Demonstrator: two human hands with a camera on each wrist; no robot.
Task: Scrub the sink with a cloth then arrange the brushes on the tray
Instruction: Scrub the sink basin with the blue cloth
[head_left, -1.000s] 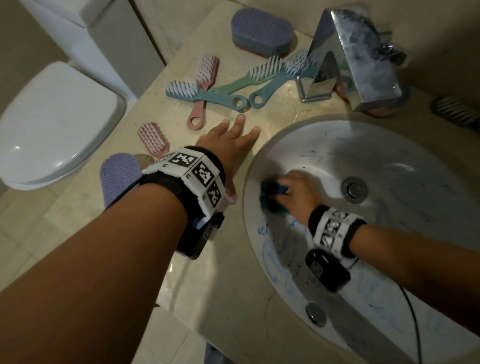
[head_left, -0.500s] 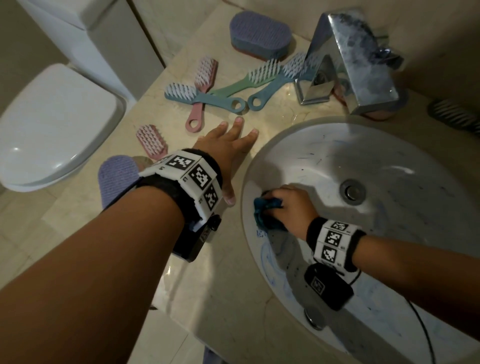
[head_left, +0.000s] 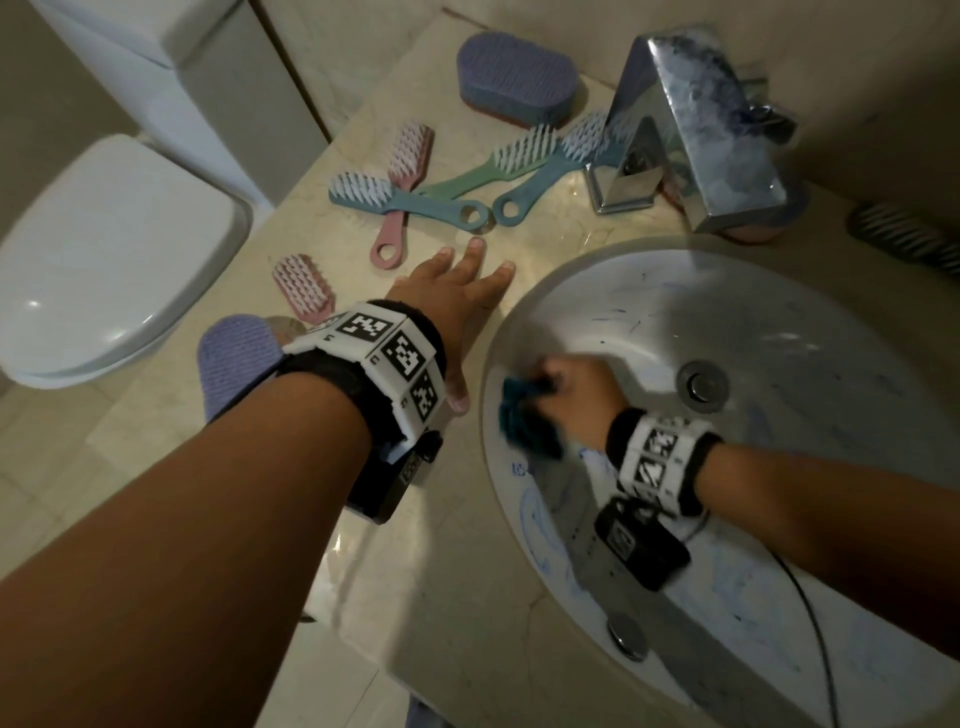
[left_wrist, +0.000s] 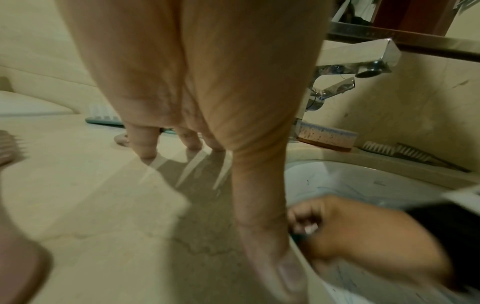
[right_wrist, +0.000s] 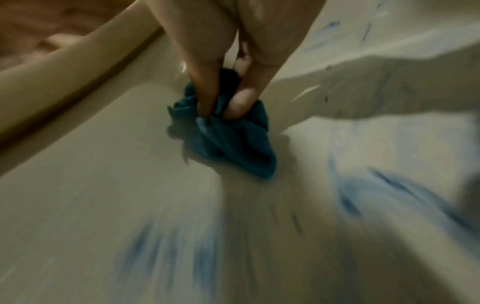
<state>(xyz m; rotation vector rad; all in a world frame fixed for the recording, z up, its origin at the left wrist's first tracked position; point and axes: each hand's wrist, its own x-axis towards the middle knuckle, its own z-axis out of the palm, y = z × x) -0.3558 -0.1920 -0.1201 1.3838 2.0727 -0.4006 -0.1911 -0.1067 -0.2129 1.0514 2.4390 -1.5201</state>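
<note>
My right hand (head_left: 574, 392) grips a bunched teal cloth (head_left: 522, 415) and presses it on the left inner wall of the white sink (head_left: 779, 332), which carries blue smears. The wrist view shows the fingers of my right hand (right_wrist: 226, 82) curled round the cloth (right_wrist: 233, 139). My left hand (head_left: 457, 296) lies flat on the beige counter (head_left: 426, 571), fingers spread, beside the basin rim. Several brushes lie beyond it: a blue brush (head_left: 395, 200), a pink one (head_left: 402, 182), a green one (head_left: 493, 166), another blue (head_left: 550, 176) and a small pink brush (head_left: 304, 286).
A chrome tap (head_left: 691, 124) stands behind the basin. Purple scrub pads lie at the back (head_left: 517, 78) and under my left forearm (head_left: 234, 358). A dark brush (head_left: 904, 234) lies far right. A toilet (head_left: 104, 249) is left of the counter. The drain (head_left: 701, 384) is in the basin.
My right hand has slid the cloth down and toward me along the sink's left wall. The left hand has stayed planted on the counter.
</note>
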